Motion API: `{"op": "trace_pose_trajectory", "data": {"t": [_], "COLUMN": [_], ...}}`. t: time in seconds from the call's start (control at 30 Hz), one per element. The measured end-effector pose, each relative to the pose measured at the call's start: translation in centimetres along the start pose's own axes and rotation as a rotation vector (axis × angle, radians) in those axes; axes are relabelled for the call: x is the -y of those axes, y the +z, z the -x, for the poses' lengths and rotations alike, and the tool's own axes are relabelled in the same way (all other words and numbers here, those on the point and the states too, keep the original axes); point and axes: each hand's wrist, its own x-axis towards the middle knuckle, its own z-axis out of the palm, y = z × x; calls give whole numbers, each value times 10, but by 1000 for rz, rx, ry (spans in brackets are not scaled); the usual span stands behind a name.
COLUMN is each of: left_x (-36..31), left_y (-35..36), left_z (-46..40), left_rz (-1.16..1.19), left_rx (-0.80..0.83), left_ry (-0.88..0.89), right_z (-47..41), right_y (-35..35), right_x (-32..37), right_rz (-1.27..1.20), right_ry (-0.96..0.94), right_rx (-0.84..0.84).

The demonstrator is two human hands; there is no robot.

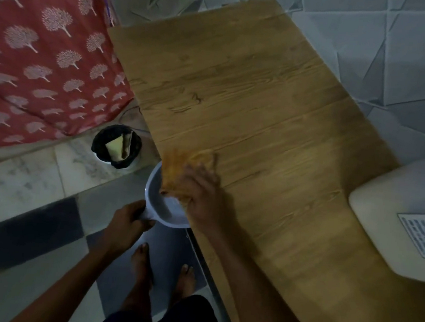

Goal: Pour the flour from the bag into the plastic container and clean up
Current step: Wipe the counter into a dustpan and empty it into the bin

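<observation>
Left hand (130, 219) grips pan (162, 202) | right hand (202, 193) presses cloth (179, 173)

We are seeing the right hand (204, 196) and the orange cloth (180, 169) smeared by motion blur, so its finger positions are escaping us; the cloth and hand are covering part of the white bowl (162, 205); the table edge is hiding more of it; the white container (391, 215) is running off the right edge, its label (423, 234) being too blurred to read.
</observation>
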Motion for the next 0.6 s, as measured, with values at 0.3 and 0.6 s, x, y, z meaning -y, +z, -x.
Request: {"op": "trace_pose_trajectory", "data": {"t": [0.3, 0.6], "left_x": [-1, -2], "left_y": [9, 15], "left_z": [13, 34], "left_rz": [10, 20], "left_rx": [-24, -57], "left_ry": [-42, -39], "right_z": [13, 40], "right_y": [-68, -2], "right_x": [-96, 13], "right_rz": [-19, -18], "right_ry": [460, 32], "right_rx": [-471, -12]}}
